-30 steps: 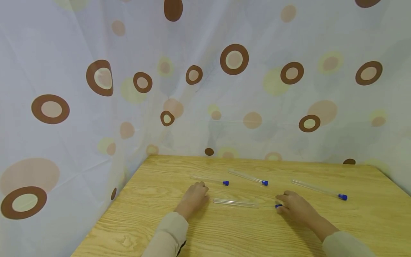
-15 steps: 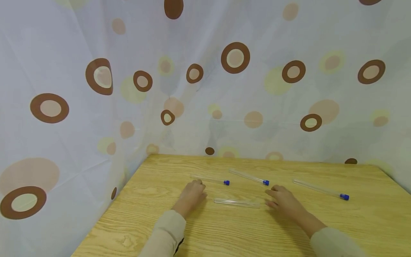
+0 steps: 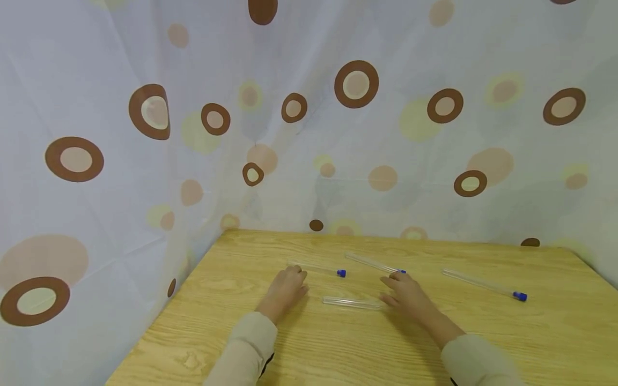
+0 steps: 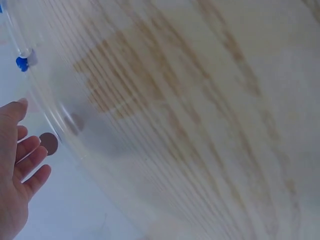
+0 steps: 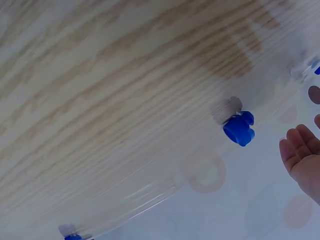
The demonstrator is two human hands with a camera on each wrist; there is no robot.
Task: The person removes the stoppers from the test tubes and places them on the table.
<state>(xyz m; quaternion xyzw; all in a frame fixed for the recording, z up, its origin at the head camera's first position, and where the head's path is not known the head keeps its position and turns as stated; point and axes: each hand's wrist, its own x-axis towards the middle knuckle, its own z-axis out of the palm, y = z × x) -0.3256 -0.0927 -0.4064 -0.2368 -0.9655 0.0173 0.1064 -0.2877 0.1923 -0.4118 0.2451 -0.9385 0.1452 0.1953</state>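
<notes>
Front tube (image 3: pixel 348 303), clear and lying crosswise on the counter (image 3: pixel 270 356), rests between the person's left hand (image 3: pixel 284 292) and right hand (image 3: pixel 409 297). The left hand is beside the front tube's left end, its fingers (image 4: pixel 33 160) slightly bent and apart; their tips overlap the far end of the rear-left tube (image 3: pixel 318 267), and I cannot tell whether they touch it. The right hand is at the front tube's right end, thumb and fingers apart; whether the thumb touches that end cannot be told. Behind the front tube, the rear-left tube wears a blue cap (image 3: pixel 341 273). The middle tube (image 3: pixel 369 262) lies farther behind, its capped end partly hidden by the right hand. Well right of the front tube is the right-hand tube (image 3: pixel 475 281), also blue-capped. A circle-patterned cloth (image 3: pixel 386 145) hangs behind.
</notes>
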